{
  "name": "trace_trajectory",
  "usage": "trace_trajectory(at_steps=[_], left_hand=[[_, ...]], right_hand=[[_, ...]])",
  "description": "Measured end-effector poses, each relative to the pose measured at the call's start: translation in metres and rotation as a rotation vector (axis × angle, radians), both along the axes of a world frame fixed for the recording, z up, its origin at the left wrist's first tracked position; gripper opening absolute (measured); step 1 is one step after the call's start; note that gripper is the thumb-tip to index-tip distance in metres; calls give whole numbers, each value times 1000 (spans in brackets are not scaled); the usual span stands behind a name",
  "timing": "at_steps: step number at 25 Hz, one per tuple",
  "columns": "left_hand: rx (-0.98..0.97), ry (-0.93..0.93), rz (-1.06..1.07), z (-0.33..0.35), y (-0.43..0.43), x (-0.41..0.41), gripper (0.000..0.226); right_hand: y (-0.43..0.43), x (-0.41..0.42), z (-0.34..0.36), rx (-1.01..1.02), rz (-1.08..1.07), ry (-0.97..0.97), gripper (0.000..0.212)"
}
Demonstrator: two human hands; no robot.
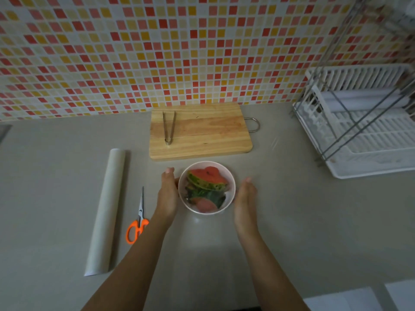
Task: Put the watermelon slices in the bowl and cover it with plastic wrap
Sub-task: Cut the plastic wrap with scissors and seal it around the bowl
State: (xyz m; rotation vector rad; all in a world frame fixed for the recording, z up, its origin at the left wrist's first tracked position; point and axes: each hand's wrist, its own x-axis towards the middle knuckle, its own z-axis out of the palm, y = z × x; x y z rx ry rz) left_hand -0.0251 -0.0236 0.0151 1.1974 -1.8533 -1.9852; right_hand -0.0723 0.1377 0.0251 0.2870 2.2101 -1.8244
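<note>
Head view: a pale bowl (207, 162) stands on the grey counter (292, 209), just in front of the wooden cutting board (202, 133).
In the bowl: watermelon slices (207, 182), red with green rind, piled up.
On the board: metal tongs (169, 129).
Left hand (167, 194): fingers straight and together, flat against the bowl's left side; it holds nothing.
Right hand (246, 203): fingers straight, palm facing the bowl, just beside its right side; I cannot tell if it touches.
Bowl and hands: the bowl sits between the two palms.
Left of the hands: orange scissors (139, 221), then the plastic wrap roll (105, 209), lying flat.
Far right: a white dish rack (370, 131).
</note>
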Motion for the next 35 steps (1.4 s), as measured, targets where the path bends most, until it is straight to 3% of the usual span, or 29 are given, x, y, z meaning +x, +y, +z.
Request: trace_trajectory(at_steps=[4,8,11,15,18,23,26,29,31,33,35], left_hand=[[-36,3,206,-9,30,32,36],[-260,76,190,-8,24,38,42],[-304,207,-103,4,-8,2,41],[-94,206,-427,3,-26,-36,35],[14,206,-433,-3,-22,-40,42],[-13,155,-413,-4,-19,-45,49],[-96,70,-489,-3,-22,-48,46],[-178,6,-511,-5,-21,-48,57],[-238,-29,-514,-8,-23,-47,65],[-273,14,-534,-6,-25,-43,69],[-392,107,-602,-1,-28,-40,66]], right_hand=[[-4,-25,-1,-77,70,22,56],[6,-39,-10,-55,115,149,38],[-1,-42,-16,-87,304,144,37],[-15,-54,-22,-140,372,152,52],[-18,-64,-27,-153,416,106,61],[-25,-71,-31,-90,479,29,65],[-23,-71,-29,15,461,69,67],[-23,-68,-25,191,439,109,83],[-21,-65,-23,321,352,144,83],[-14,-61,-21,248,271,241,79],[-7,-56,-19,140,363,363,77]])
